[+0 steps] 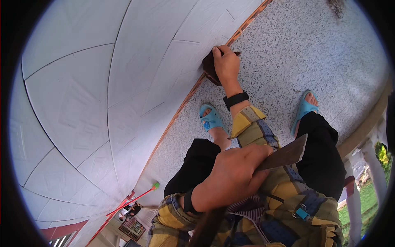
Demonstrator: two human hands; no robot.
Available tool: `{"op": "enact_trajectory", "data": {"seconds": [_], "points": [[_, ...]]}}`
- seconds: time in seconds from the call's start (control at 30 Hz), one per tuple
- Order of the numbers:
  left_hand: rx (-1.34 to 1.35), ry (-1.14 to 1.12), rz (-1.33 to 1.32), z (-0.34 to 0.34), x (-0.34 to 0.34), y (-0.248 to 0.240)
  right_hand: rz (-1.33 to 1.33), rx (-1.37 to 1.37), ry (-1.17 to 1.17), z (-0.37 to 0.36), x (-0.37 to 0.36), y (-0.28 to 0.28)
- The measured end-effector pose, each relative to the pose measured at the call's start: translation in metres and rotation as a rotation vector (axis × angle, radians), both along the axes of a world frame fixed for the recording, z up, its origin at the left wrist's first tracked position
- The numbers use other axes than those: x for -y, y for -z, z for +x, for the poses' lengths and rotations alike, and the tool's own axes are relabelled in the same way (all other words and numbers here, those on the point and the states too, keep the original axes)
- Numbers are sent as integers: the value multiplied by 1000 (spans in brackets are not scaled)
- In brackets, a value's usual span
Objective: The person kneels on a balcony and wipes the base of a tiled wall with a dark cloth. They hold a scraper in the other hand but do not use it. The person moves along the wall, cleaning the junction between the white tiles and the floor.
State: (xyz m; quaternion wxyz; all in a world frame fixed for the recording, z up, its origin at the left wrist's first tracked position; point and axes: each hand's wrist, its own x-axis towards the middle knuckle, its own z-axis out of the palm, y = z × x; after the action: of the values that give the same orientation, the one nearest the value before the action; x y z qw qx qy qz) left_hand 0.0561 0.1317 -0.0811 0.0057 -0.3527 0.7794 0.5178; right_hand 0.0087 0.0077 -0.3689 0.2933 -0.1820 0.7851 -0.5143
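My right hand [227, 65] reaches far forward, its fingers closed over a dark brown flat piece [211, 69] with angular edges. That piece rests at the foot of the white tiled wall [148, 61], against the narrow orange-brown border strip [181, 108]. Nearer my body, my left hand [234, 175] is wrapped round a long dark flat strip [284, 155]. One slanted end of it sticks out to the right of the fist. A dark length also shows below the fist, toward the lower edge; the fist hides the middle.
Speckled grey floor [267, 53] runs along the wall, with my feet in blue sandals [212, 119] on it. A red-handled tool with a green end [155, 186] leans at the lower left. White balusters [354, 210] and grass stand at the right.
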Motion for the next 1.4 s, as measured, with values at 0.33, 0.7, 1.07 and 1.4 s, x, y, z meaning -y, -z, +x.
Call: {"op": "enact_trajectory", "data": {"seconds": [0.33, 0.7, 1.07, 1.4], "points": [[12, -2, 16, 3, -3, 4, 47, 28, -2, 6, 1, 4], [26, -18, 5, -2, -3, 3, 59, 427, 227, 10, 2, -27], [103, -282, 100, 20, 9, -21, -647, -368, 220, -45, 25, -118], [32, -167, -3, 2, 6, -3, -163, 273, 245, -49, 18, -26]]}}
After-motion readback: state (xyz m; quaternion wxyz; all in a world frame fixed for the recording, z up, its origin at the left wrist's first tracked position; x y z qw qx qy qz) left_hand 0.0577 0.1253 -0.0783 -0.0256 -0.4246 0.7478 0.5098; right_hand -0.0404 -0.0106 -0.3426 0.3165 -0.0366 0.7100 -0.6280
